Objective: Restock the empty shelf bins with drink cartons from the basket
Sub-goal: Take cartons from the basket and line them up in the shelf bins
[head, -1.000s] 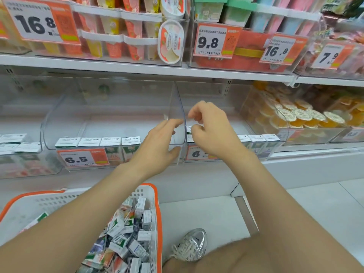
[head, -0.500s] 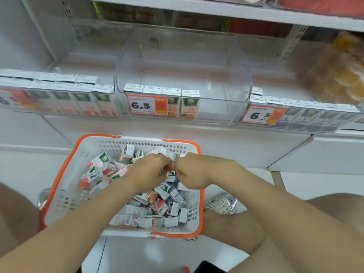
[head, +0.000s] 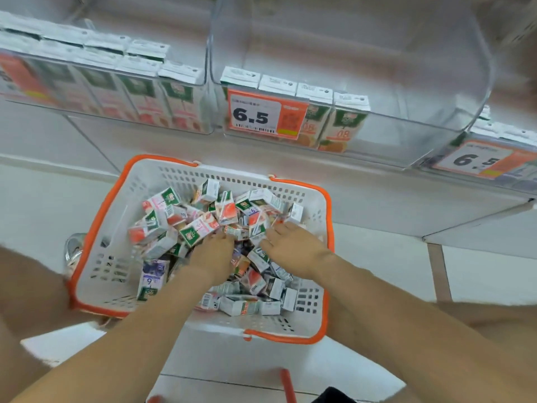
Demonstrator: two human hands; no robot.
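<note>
Both hands in white orange-rimmed basket [head: 116, 263], apart, on jumbled drink cartons [head: 197, 228]. Right hand [head: 293, 251] flat, fingers extended. Left hand [head: 213, 254] fingers buried, grip unclear. Shelf bin [head: 436, 82] above mostly bare.

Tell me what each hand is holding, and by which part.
Left hand: fingers buried among the cartons in the basket, so it cannot be told. Right hand: lies flat on them, holding nothing.

a glossy white tiled floor [head: 479, 271] with a beige joint strip [head: 440, 271] lies right of the fingers [head: 286, 228], and beyond them rises the plain white plinth of the shelving unit [head: 377, 205], all under bright, even light.
</note>
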